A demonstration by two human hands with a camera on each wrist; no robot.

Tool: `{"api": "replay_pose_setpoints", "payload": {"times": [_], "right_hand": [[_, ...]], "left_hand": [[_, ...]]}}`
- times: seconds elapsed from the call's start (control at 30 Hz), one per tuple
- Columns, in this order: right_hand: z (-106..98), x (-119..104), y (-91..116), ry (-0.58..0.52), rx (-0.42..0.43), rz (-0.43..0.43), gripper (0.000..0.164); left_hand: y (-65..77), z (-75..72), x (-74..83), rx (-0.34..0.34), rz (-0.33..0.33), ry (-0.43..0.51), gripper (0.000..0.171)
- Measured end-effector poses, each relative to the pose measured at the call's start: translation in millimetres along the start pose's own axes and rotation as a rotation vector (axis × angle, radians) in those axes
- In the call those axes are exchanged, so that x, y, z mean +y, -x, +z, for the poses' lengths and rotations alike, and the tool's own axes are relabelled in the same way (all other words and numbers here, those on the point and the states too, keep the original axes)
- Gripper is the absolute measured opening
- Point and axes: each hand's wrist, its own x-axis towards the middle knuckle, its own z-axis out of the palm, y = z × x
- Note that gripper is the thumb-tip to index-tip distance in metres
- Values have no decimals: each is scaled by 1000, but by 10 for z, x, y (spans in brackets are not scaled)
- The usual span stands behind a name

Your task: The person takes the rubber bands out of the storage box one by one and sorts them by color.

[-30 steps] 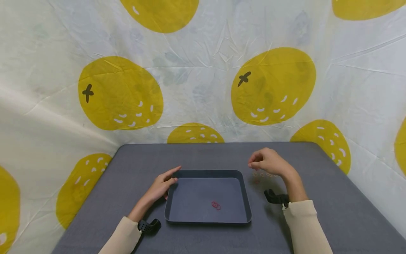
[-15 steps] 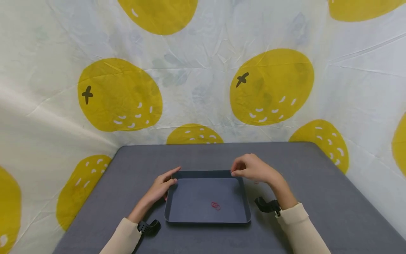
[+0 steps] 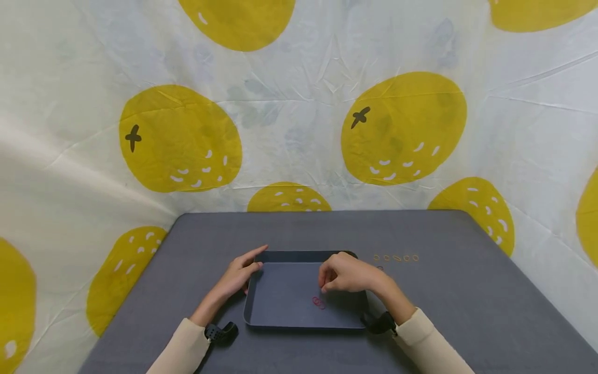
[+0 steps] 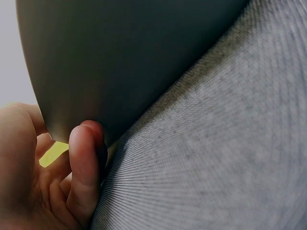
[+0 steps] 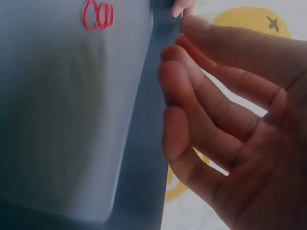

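Observation:
A dark grey tray lies on the table, with several overlapping red rubber bands on its floor. My left hand holds the tray's left wall near the far corner, thumb over the rim and other fingers outside. In the left wrist view, curled fingers press against the outer wall. My right hand is over the tray's right half, thumb and index fingertips pinched just above the red bands. A red rubber band shows as a faint trace at those fingertips, mostly hidden.
Right of the tray, several yellow rubber bands lie in a row on the grey table. One red rubber band lies in front of them, near the tray's right wall. A white curtain with yellow fruit prints hangs behind the table.
My right hand has moved left and toward me, from above the rubber bands right of the tray to over the tray. The yellow row is uncovered. My left hand stays at the tray.

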Motion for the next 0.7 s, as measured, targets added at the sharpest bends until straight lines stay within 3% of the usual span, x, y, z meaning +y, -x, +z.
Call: {"api": "replay_pose_setpoints", "payload": {"times": [0.7], "right_hand": [[-63, 68, -204, -7, 17, 27, 2]], "left_hand": [[-11, -16, 22, 1, -3, 2, 52]]}}
